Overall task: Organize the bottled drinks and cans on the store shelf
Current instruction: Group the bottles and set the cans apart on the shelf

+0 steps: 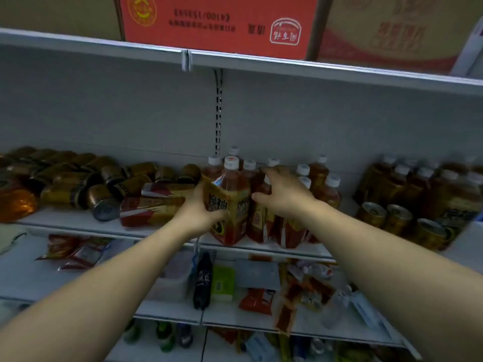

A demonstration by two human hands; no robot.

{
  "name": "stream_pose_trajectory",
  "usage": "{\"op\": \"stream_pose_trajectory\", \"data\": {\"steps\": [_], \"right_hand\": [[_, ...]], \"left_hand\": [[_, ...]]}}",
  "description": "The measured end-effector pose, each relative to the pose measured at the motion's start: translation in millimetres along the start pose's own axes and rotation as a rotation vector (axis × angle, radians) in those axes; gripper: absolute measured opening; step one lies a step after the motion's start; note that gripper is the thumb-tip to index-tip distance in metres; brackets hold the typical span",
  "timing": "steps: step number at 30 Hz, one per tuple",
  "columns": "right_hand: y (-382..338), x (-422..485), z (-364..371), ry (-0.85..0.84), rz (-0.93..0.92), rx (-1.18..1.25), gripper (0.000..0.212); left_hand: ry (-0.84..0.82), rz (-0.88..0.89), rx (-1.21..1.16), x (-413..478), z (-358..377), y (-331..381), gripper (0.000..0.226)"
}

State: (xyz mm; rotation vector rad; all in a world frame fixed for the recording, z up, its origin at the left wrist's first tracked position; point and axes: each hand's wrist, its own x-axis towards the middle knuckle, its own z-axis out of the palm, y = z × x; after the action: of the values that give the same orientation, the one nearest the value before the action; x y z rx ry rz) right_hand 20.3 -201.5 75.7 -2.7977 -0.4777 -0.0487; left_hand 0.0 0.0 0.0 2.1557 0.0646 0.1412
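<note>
The left hand [200, 209] grips a bottle [231, 202] at its label; it looks full, heavy and slick. The right hand [283, 192] rests spread on other bottles [325, 190].

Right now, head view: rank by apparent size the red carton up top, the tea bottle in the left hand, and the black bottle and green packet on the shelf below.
1. red carton
2. tea bottle, though nearer the camera
3. black bottle and green packet: too alike to rank

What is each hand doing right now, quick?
Left hand: grips the front tea bottle round its label.
Right hand: open, with its fingers spread over the standing bottles, holding nothing.
</note>
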Motion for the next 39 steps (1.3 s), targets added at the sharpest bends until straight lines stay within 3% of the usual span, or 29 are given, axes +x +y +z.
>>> {"op": "stream_pose_trajectory", "data": {"steps": [4, 7, 9, 12, 18, 21, 23, 29, 32, 34, 39], "right_hand": [[12, 13, 6, -0.048, -0.001, -0.023, 0.071], [15, 20, 13, -0.023, 0.028, 0.024, 0.058], [16, 21, 14, 0.036, 0.047, 0.083, 0.050], [18, 18, 19, 0.091, 0.045, 0.152, 0.054], [15, 15, 32, 0.009, 0.037, 0.060, 0.092], [9, 12, 38, 0.036, -0.033, -0.032, 0.086], [6, 8, 40, 0.056, -0.026, 0.030, 0.084], [-1, -30, 32, 0.296, 0.144, 0.538, 0.086], [-1, -54, 17, 0.460, 0.221, 0.583, 0.085], [4, -71, 6, 0.545, 0.280, 0.595, 0.074], [39, -114, -15, 0.637, 0.408, 0.562, 0.054]], "left_hand": [[0.005, -0.005, -0.104, 9, 18, 1, 0.113], [0.062, 0.009, -0.193, 18, 36, -4, 0.121], [0.144, 0.019, -0.197, 17, 43, -2, 0.116], [0.218, 0.035, -0.218, 11, 46, 1, 0.106], [0.219, 0.063, -0.205, -5, 29, -3, 0.097], [0.211, 0.052, -0.204, -11, 22, -3, 0.101], [0.211, 0.056, -0.208, -15, 16, -5, 0.102], [0.165, 0.099, -0.223, -31, -2, 0, 0.104], [0.127, 0.127, -0.244, -38, -2, 9, 0.107], [0.088, 0.149, -0.234, -43, 3, 16, 0.110], [-0.046, 0.252, -0.193, -60, 33, 45, 0.109]]}}
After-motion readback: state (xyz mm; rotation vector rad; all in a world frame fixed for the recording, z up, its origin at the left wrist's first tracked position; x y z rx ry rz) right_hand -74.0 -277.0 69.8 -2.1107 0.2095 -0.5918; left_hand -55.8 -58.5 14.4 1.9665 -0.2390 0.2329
